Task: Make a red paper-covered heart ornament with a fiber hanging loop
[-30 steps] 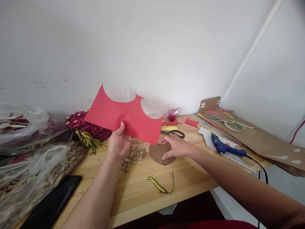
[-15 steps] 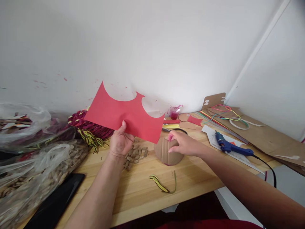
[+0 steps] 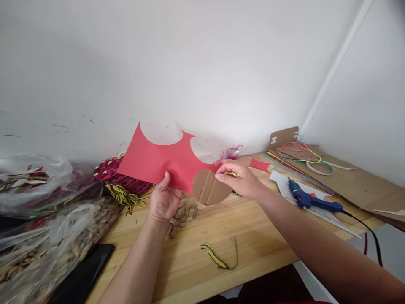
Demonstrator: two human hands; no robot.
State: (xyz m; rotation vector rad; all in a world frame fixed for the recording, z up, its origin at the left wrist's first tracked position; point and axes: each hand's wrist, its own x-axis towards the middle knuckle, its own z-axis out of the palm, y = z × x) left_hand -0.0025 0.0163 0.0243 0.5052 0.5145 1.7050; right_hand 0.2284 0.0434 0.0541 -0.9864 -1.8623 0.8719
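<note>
My left hand (image 3: 165,198) pinches the lower edge of a sheet of red paper (image 3: 155,162), thumb on the near face. Rounded bites are cut out of the sheet's top edge, and it is held up above the table. In my right hand (image 3: 238,177) is a round piece of corrugated cardboard (image 3: 210,190), gripped at its upper right edge between thumb and fingers. The disc overlaps the lower right part of the red sheet. Below the left hand lies a small heap of peanuts in their shells (image 3: 183,214) on the wooden table (image 3: 190,261).
A blue glue gun (image 3: 313,198) rests on white paper at the right, its cable trailing off the edge. Brown cardboard (image 3: 357,185) with coloured cords lies behind. Plastic bags (image 3: 79,236), a black flat object (image 3: 85,270) and maroon yarn work (image 3: 126,179) are left; yellow-green strands (image 3: 215,255) lie in front.
My right hand has lifted the cardboard disc off the table and brought it left, up against the red paper. The left hand still holds the sheet, which appears slightly lower in view.
</note>
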